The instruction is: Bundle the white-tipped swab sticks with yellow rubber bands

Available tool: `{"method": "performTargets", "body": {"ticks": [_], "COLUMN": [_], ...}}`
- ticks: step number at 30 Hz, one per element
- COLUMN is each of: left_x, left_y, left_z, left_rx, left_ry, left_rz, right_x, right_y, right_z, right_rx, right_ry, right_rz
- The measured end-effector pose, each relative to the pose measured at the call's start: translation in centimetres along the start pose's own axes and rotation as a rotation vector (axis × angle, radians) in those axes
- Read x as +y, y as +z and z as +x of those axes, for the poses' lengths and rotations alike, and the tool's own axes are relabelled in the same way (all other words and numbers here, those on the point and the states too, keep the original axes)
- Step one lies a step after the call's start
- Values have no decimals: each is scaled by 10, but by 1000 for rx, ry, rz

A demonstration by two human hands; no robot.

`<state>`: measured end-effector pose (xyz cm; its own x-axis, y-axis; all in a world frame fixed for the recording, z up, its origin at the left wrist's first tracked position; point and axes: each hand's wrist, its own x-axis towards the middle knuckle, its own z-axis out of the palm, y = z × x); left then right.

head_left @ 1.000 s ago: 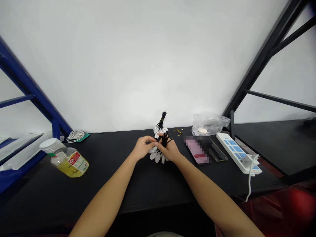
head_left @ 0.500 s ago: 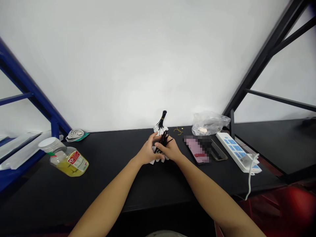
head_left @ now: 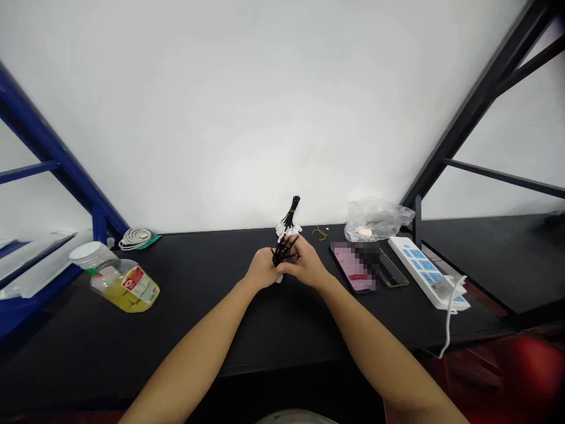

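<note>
Left hand point(head_left: 263, 268) and right hand point(head_left: 306, 263) grip tagged black cable ties point(head_left: 282, 253)

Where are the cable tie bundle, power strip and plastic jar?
cable tie bundle point(head_left: 292, 211), head view, upper tails
power strip point(head_left: 417, 266), head view, white casing
plastic jar point(head_left: 140, 284), head view, label
</note>
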<state>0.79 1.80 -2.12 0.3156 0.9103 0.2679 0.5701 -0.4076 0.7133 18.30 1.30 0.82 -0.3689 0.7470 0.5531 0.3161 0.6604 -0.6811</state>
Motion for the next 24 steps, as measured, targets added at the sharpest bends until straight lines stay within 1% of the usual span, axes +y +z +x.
{"method": "performTargets", "body": {"ticks": [2,4,5,7,9,11,13,15,17,19,21,24], "left_x": [-6,-12,-15,-21,-28,-33,-35,-34,-30,-23,-17,-14], "left_y": [-5,-9,-11,-15,-18,-20,-21,-20,-18,-17,-16,-12], "left_z": [1,3,3,5,6,7,7,7,6,5,4,4], "left_rx": [50,101,123,172,219,250,272,288,303,311,313,304], "left_ry": [-62,-89,-93,-97,-118,-139,-144,-132,-97,-52,-24,-43], "left_rz": [-16,4,25,76,110,83,-12,-145,-275,-372,-440,-534], "right_x": [7,14,17,23,28,32,35,37,37,35,33,29], "right_y": [-16,-33,-41,-52,-57,-55,-49,-43,-37,-34,-30,-22], "right_z": [3,6,7,7,6,5,3,2,2,1,1,1], "right_rx": [51,116,121,48,-95,-264,-409,-488,-498,-479,-444,-344], "right_ry": [29,150,220,323,403,445,443,427,420,401,358,287], "right_rz": [-44,-154,-233,-368,-460,-519,-578,-639,-677,-665,-599,-432]}}
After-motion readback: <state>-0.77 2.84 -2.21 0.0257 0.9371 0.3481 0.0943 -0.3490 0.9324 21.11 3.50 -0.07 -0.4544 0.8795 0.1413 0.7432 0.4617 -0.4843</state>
